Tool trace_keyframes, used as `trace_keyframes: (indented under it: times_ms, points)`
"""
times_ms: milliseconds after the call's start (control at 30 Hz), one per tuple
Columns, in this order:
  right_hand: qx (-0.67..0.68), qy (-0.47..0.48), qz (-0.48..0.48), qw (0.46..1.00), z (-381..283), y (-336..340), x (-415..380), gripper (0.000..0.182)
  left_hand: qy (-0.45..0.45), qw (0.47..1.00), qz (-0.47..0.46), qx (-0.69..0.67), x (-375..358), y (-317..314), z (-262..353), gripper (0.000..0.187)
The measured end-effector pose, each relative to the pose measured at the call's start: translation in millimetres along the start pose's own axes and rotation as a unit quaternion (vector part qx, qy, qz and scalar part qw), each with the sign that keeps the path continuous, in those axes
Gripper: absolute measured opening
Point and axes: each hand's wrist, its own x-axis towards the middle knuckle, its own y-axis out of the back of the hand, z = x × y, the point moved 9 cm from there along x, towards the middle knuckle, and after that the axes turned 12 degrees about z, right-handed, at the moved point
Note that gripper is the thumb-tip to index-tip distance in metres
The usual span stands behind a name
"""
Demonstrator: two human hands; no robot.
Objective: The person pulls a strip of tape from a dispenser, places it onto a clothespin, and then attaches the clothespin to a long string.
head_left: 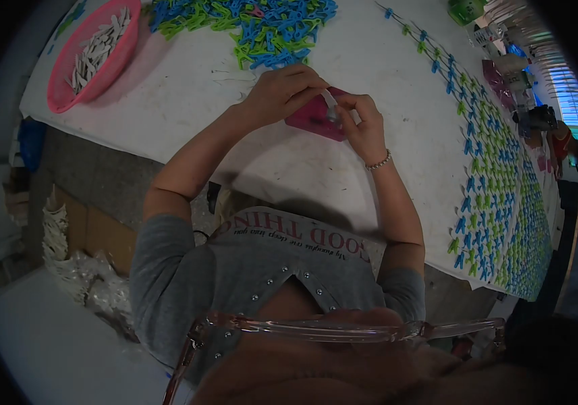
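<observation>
My left hand (286, 93) is closed in a pinch at the upper end of a thin white strip (329, 101). The strip slants down over a deep pink block-like object (310, 119) on the table. My right hand (364, 125), with a beaded bracelet (378, 160) at its wrist, has thumb and index finger drawn together beside the strip's lower end. What sits between those fingers is too small to make out. A small greyish part (333, 115) shows on the pink object, close to the right thumb.
A pink basket (57, 94) of white strips stands at the far left of the white-covered table (289, 158). Blue and green clothespins (262, 30) are heaped behind my hands. Rows of similar pieces (488, 196) cover the right side. A person (562, 143) is at the far right.
</observation>
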Motion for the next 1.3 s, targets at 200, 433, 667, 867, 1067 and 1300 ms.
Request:
trace_keyframes:
  times_ms: [200,433,667,867,1067,1300]
  points:
    - [-0.035,0.063,-0.006,0.997,-2.5,4.6,-2.9,0.017,0.119,0.992,-0.046,-0.019,-15.1,-9.2,-28.6,0.007]
    - [-0.126,0.11,-0.006,0.986,1.9,27.5,-10.1,0.019,0.107,0.987,-0.116,-0.012,-16.4,-46.6,-34.9,0.01]
    - [-0.08,0.029,0.054,0.995,-8.2,53.8,16.9,0.022,0.075,0.989,-0.124,-0.038,-9.0,-77.4,-20.7,0.011]
    - [0.226,-0.151,0.043,0.961,34.1,20.3,6.1,0.039,0.229,0.961,-0.087,-0.125,-12.6,-72.9,-30.1,0.013]
    - [0.265,-0.197,0.016,0.944,46.0,-7.8,-9.6,0.039,0.229,0.96,-0.033,-0.159,-14.3,-56.3,-32.5,0.02]
    - [0.062,-0.104,-0.024,0.992,22.4,-10.7,-4.1,0.029,0.033,0.997,-0.053,-0.041,15.8,-16.5,4.5,0.023]
